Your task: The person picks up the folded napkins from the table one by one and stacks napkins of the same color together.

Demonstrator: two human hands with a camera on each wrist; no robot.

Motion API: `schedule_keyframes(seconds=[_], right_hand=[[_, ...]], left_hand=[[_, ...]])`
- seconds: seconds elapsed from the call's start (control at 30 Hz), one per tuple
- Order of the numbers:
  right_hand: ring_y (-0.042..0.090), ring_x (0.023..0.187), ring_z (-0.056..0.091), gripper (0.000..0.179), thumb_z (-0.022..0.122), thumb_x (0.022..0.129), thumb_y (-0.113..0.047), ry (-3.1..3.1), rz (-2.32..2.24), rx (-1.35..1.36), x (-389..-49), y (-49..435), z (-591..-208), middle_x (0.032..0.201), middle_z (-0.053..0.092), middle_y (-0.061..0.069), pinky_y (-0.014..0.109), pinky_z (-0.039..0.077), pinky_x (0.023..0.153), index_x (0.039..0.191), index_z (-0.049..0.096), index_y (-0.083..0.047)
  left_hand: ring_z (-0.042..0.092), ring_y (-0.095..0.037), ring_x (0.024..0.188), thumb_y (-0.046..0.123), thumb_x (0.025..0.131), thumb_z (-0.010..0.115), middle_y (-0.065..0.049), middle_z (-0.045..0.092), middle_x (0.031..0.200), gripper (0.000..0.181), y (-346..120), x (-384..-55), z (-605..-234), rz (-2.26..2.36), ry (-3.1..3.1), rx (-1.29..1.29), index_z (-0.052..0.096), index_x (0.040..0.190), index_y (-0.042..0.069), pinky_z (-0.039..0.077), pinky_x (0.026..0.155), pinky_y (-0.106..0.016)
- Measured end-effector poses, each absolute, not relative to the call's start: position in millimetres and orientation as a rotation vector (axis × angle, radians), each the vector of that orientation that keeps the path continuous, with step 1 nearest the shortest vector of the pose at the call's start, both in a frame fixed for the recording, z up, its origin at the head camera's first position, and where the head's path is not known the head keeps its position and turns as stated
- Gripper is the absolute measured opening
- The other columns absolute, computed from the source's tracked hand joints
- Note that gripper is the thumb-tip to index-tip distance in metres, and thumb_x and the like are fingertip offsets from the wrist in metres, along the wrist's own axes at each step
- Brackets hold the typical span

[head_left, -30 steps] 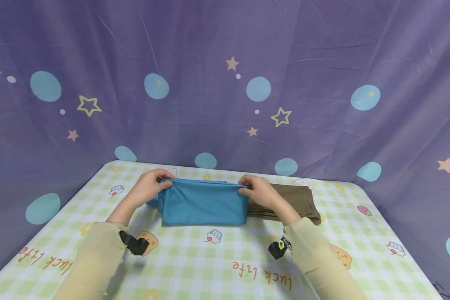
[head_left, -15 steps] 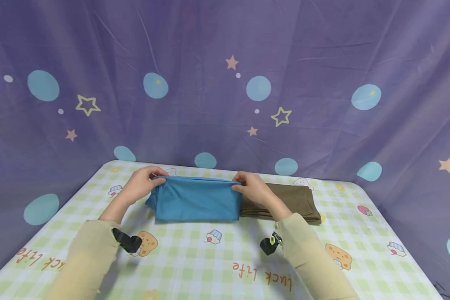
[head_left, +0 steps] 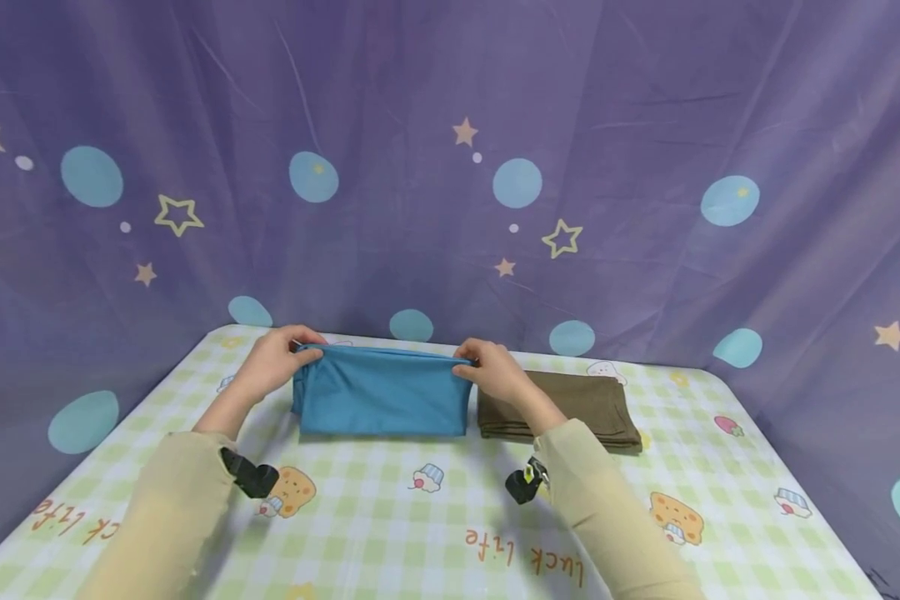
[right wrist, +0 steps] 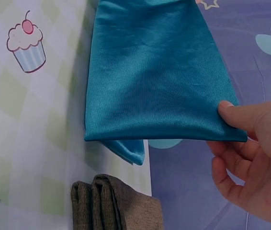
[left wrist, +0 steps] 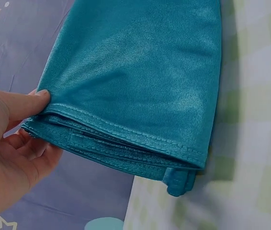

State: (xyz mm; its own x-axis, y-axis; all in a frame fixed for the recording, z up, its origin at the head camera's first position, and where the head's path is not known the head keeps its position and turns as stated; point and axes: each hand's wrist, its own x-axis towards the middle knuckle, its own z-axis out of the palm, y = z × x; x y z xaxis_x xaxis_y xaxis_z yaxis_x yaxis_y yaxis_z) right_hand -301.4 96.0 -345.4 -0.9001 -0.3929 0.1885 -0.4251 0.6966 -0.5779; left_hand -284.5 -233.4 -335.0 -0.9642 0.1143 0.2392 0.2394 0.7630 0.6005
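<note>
A folded blue piece of clothing [head_left: 386, 392] with stitched hems hangs between both hands, its long upper edge pulled straight. At its upper left corner my left hand [head_left: 273, 362] pinches the layers between thumb and fingers. My right hand [head_left: 495, 371] pinches the upper right corner. In the left wrist view, several stacked hem layers of the blue garment [left wrist: 135, 96] show at that end, with a small flap sticking out below. The right wrist view shows a smooth folded end of the blue garment [right wrist: 159, 96], and a loose blue corner peeks out behind it.
A folded brown cloth [head_left: 570, 408] lies on the table to the right, partly behind the right hand and forearm. The table [head_left: 375, 533] wears a green checked cover with printed cartoons. A purple curtain [head_left: 420, 100] rises behind the far edge.
Both hands have carried the blue garment to the left and slightly up in the head view. A gap now shows between it and the brown cloth, which has stayed put.
</note>
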Motion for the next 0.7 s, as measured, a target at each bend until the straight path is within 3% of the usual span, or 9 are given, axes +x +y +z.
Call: schedule_keyframes(seconds=[0.7], right_hand=[[0.02, 0.09, 0.058, 0.019, 0.061, 0.088, -0.018, -2.823, 1.027, 0.671, -313, 80, -350, 0.102, 0.064, 0.006, 0.035, 0.047, 0.08, 0.104, 0.063, -0.009]], left_hand=[[0.049, -0.028, 0.09, 0.012, 0.091, 0.054, -0.017, 0.055, 0.106, 0.017, -239, -292, -324, -0.937, -2.711, -0.256, 0.063, 0.103, 0.005, 0.039, 0.075, -0.039]])
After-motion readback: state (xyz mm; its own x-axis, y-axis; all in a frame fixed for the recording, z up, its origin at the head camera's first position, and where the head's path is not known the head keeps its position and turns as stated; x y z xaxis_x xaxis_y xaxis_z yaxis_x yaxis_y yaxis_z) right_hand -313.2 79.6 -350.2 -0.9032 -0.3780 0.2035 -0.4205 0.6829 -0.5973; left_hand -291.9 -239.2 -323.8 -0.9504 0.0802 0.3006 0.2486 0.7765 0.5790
